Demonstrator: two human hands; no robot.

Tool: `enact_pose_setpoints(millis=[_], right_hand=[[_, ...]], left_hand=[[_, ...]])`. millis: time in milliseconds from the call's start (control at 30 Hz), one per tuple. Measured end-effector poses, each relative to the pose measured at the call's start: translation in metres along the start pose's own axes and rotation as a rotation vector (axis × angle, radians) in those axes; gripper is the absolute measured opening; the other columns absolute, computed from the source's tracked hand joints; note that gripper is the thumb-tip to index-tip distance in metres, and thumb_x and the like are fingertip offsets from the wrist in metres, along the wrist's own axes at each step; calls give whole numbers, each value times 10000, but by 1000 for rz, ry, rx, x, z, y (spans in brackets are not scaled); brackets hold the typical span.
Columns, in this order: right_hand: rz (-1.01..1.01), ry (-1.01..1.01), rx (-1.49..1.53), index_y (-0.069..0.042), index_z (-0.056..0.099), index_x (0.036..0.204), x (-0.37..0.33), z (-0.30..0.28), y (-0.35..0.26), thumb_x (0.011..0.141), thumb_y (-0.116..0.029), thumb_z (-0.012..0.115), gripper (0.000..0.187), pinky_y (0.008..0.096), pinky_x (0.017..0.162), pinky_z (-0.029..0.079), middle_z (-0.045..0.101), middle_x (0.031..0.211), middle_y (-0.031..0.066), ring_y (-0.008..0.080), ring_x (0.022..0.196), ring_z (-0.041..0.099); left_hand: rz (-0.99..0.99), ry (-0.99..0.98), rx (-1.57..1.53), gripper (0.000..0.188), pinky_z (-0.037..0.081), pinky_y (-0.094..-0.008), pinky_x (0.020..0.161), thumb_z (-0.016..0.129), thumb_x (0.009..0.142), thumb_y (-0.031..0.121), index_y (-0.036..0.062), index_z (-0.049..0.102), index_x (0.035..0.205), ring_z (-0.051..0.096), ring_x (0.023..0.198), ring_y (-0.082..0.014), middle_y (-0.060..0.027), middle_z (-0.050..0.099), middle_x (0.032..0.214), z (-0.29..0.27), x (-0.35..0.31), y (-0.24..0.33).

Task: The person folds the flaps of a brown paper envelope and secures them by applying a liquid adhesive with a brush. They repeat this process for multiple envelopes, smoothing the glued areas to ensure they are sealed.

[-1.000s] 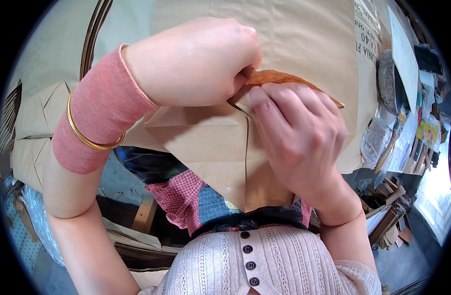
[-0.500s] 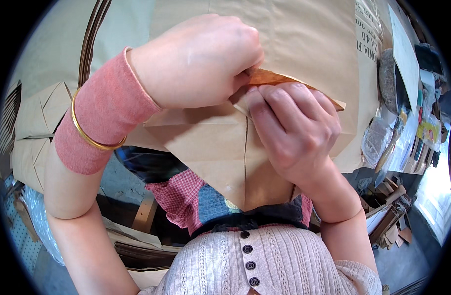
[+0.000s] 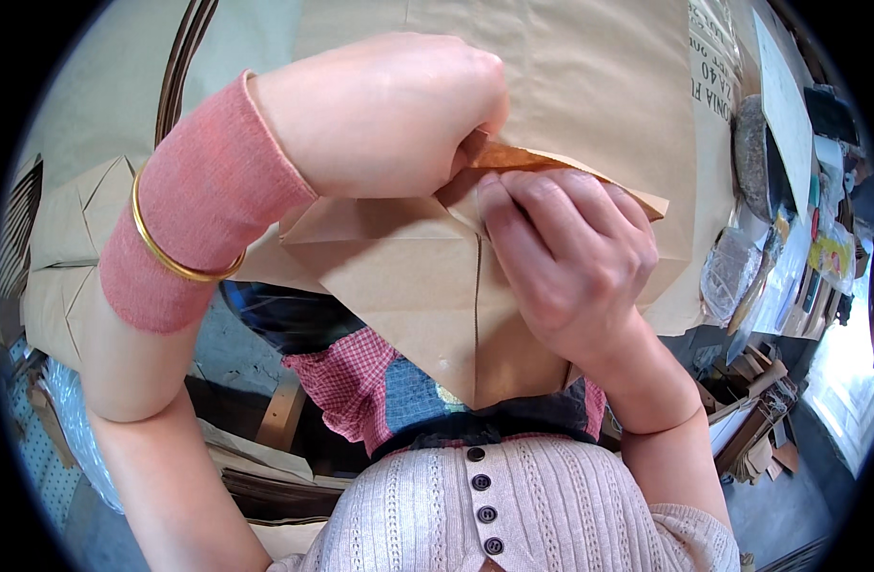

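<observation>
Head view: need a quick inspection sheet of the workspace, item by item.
Surface: large brown paper sheet spread over the work surface, printed along its right edge.
Job's things: folded brown paper piece held up close, centre seam visible, point aimed down toward the person.
Clutter: grey stone-like lump, plastic-wrapped packets, white sheet and stacked papers at right.
Hands: left hand and right hand both pinch the fold at the piece's top edge; pink cuff and gold bangle on the left forearm.
Cables: nothing seen.
Surroundings: more folded brown paper at left, bright light at far right.
</observation>
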State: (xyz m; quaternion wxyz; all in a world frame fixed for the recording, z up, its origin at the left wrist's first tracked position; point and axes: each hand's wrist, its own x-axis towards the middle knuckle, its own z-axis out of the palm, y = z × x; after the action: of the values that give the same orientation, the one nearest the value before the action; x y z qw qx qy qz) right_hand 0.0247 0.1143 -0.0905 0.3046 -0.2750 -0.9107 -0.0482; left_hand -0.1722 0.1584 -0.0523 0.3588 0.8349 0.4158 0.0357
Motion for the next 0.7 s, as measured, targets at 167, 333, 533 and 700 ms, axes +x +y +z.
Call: enact_pose_setpoints(millis=[167, 333, 533, 700], right_hand=[[15, -5, 13, -86, 604, 688, 1, 0, 0, 594, -126, 626, 105, 276, 564, 419, 526, 748, -15, 134, 708, 556], [18, -18, 24, -89, 595, 678, 0, 0, 1, 591, -126, 625, 100, 277, 568, 417, 490, 722, -11, 140, 694, 542], [0, -25, -6, -81, 588, 664, 1, 1, 0, 562, -122, 609, 112, 276, 577, 437, 515, 739, -3, 144, 707, 555], [-31, 13, -20, -67, 600, 668, -1, 3, 0, 533, -127, 594, 148, 274, 583, 458, 571, 784, 15, 152, 734, 582]], left_hand=[[90, 57, 82, 68, 480, -425, 584, 656, 749, 44, -6, 649, 704, 580, 629, -390, -203, 604, 668, 4, 1, -2], [100, 132, 153, 103, 472, -443, 583, 666, 745, 69, -6, 634, 682, 570, 638, -405, -208, 590, 667, 12, 5, 1], [115, 174, 112, 112, 453, -447, 572, 671, 735, 68, -15, 622, 677, 556, 635, -415, -217, 575, 667, 12, 4, -5], [90, 187, 97, 119, 449, -445, 571, 670, 738, 67, -26, 614, 687, 546, 643, -425, -224, 571, 673, 10, 3, -5]])
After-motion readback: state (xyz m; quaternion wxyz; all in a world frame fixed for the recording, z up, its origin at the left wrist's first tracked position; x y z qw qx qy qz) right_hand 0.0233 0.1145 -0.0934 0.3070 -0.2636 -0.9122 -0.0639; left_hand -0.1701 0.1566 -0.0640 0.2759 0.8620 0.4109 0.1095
